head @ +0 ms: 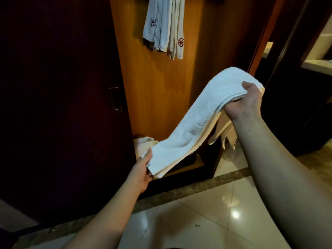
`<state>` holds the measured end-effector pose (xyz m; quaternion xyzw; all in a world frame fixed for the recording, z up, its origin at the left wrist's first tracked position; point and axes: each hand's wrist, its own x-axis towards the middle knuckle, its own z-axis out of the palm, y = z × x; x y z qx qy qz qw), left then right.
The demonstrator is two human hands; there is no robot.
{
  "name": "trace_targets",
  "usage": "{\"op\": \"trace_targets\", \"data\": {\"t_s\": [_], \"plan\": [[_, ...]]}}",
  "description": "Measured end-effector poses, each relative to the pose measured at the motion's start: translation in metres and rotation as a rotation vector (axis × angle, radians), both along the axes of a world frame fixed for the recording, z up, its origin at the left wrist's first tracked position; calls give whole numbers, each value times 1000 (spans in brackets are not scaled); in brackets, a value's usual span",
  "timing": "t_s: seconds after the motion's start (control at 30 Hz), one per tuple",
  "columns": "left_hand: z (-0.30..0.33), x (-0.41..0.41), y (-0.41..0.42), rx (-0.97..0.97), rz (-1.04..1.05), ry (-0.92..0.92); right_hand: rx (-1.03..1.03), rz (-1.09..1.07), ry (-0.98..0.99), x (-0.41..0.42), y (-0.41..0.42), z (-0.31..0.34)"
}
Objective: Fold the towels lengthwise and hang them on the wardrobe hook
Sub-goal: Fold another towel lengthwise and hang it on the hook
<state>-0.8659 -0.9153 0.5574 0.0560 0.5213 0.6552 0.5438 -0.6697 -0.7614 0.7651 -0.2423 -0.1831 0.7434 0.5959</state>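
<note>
- Wardrobe interior, orange wood back panel (161,97); glossy tiled floor (206,212).
- Right hand (246,103): fingers curled round upper end of folded white towel (197,123).
- Left hand (142,169): fingers pinch lower end.
- Hung towels (165,26) above; crumpled towels (143,142) below.

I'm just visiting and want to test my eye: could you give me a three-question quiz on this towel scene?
1. True or false: both hands hold the towel.
2. Which hand is higher: A left, B right?
3. What already hangs on the panel above?

Key: 1 true. 2 B. 3 Folded towels with flower marks.
</note>
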Motion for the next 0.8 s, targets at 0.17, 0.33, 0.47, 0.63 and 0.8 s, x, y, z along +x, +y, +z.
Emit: {"op": "trace_targets", "data": {"t_s": [0.17, 0.33, 0.47, 0.63, 0.8], "plan": [[-6, 4, 21, -27, 77, 26, 52, 13, -18, 0, 3, 3], [-10, -16, 26, 134, 107, -191, 11, -11, -62, 19, 23, -1], [-19, -26, 28, 74, 38, -170, -45, -42, -63, 23, 30, -6], [-34, -25, 38, -117, -121, -156, -33, -10, -45, 8, 28, -1], [-39, -33, 56, -263, -264, -19, 80, 57, -96, -15, 22, 8]]}}
